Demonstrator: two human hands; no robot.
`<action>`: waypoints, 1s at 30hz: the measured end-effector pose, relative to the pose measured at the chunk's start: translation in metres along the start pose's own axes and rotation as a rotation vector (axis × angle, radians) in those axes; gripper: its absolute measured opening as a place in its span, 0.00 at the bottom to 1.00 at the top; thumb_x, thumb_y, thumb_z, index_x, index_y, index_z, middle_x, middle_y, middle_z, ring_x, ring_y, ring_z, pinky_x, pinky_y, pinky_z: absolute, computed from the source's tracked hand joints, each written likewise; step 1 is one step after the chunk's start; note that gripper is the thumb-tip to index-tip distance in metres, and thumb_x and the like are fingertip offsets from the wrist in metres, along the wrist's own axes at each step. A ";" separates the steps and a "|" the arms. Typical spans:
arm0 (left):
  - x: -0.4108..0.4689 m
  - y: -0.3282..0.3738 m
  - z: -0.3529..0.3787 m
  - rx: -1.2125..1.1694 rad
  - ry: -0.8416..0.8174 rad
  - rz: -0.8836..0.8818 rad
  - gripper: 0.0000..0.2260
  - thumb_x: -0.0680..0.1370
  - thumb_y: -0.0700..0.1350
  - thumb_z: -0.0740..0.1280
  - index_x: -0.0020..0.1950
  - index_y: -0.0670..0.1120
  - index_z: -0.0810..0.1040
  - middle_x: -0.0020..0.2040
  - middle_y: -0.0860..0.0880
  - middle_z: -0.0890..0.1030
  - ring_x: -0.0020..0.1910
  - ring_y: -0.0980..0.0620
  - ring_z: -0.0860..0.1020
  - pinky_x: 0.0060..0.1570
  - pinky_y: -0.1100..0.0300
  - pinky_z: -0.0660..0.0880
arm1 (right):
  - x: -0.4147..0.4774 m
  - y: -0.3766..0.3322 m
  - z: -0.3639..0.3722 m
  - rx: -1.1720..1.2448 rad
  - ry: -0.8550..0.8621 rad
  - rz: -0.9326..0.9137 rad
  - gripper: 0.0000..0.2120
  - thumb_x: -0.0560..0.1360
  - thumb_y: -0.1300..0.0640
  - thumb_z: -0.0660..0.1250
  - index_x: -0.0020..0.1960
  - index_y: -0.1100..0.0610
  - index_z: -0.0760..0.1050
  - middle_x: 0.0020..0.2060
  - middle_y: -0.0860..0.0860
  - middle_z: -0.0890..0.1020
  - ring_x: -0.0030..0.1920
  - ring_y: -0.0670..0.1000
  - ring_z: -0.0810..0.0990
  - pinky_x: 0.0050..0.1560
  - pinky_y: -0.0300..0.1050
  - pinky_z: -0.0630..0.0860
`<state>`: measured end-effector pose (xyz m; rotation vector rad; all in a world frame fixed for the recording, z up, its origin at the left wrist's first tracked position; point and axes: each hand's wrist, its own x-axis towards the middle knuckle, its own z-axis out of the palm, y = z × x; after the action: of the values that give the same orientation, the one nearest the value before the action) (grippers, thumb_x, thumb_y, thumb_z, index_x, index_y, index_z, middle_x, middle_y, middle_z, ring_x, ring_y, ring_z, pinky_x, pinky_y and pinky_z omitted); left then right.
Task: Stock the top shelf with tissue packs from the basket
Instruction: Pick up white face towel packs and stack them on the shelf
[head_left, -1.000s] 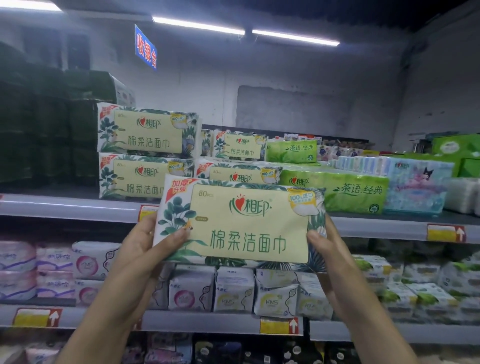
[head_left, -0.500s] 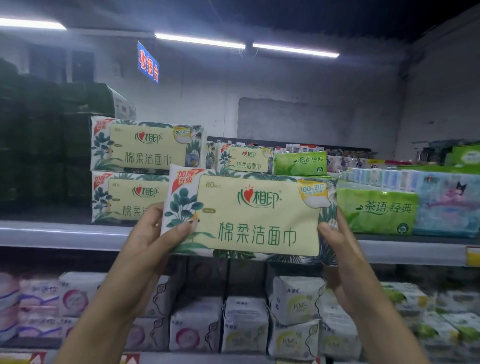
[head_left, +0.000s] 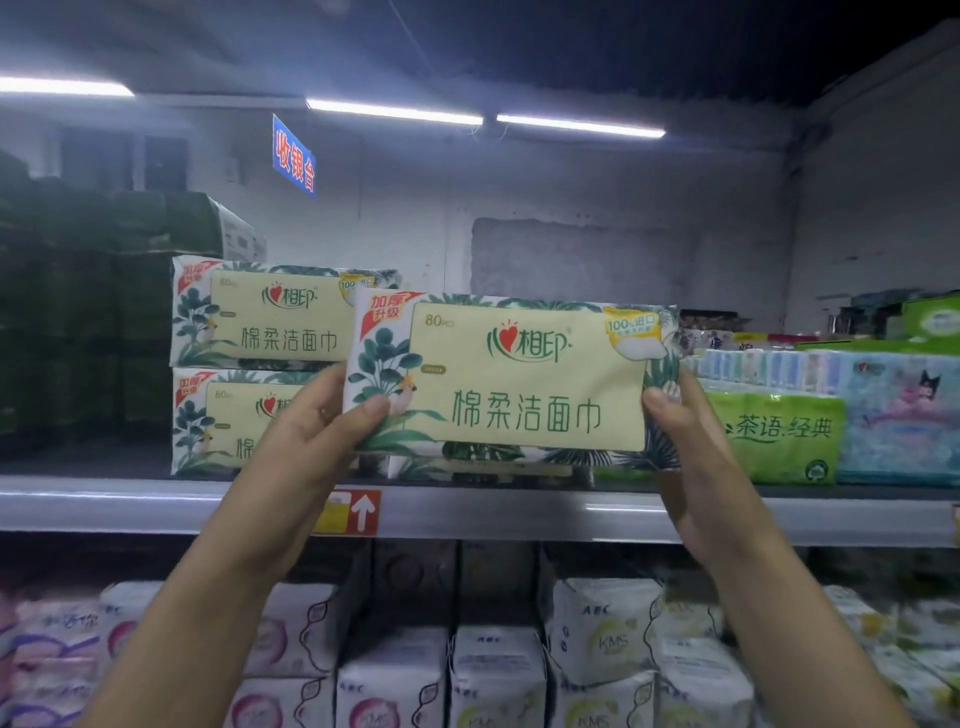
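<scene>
I hold a cream and green leaf-print tissue pack (head_left: 519, 374) at the height of the top shelf (head_left: 130, 506). My left hand (head_left: 317, 431) grips its left end, thumb on the front. Its right end is gripped by my right hand (head_left: 691, 457). The pack sits just over another like pack whose lower edge (head_left: 493, 467) shows on the shelf beneath it. Two matching packs (head_left: 260, 317) are stacked to the left on the shelf. The basket is out of view.
Green tissue packs (head_left: 779, 441) and a blue cartoon-print pack (head_left: 898, 415) fill the shelf to the right. Dark green bundles (head_left: 78, 312) stand at the far left. A red price tag (head_left: 353, 512) hangs on the shelf edge. White packs (head_left: 493, 670) line the lower shelf.
Both hands have lifted the pack up and forward, from below the shelf edge to over the pack lying on the top shelf. The camera has tilted up with it.
</scene>
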<state>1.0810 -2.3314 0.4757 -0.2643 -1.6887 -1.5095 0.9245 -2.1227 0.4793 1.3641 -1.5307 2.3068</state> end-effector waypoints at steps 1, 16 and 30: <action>0.002 0.001 0.001 0.014 0.004 -0.002 0.17 0.73 0.48 0.69 0.62 0.50 0.76 0.55 0.52 0.84 0.54 0.55 0.82 0.47 0.67 0.77 | 0.004 0.001 -0.001 -0.002 0.000 -0.023 0.32 0.52 0.35 0.77 0.53 0.36 0.69 0.55 0.37 0.81 0.57 0.39 0.78 0.62 0.43 0.71; 0.038 0.021 -0.001 0.280 -0.041 0.041 0.42 0.56 0.71 0.73 0.65 0.53 0.74 0.55 0.55 0.83 0.56 0.58 0.80 0.68 0.50 0.67 | 0.047 -0.006 -0.011 -0.046 -0.011 -0.132 0.25 0.71 0.43 0.69 0.66 0.49 0.71 0.61 0.50 0.79 0.63 0.53 0.76 0.63 0.53 0.71; 0.079 0.017 -0.011 0.284 -0.005 0.091 0.15 0.69 0.51 0.70 0.54 0.48 0.81 0.51 0.51 0.85 0.50 0.54 0.83 0.54 0.56 0.74 | 0.089 -0.006 -0.005 -0.164 -0.105 -0.208 0.30 0.69 0.39 0.67 0.68 0.51 0.70 0.62 0.47 0.79 0.64 0.48 0.75 0.69 0.55 0.67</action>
<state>1.0473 -2.3648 0.5416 -0.1902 -1.8437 -1.1860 0.8700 -2.1517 0.5444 1.5397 -1.4875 1.9729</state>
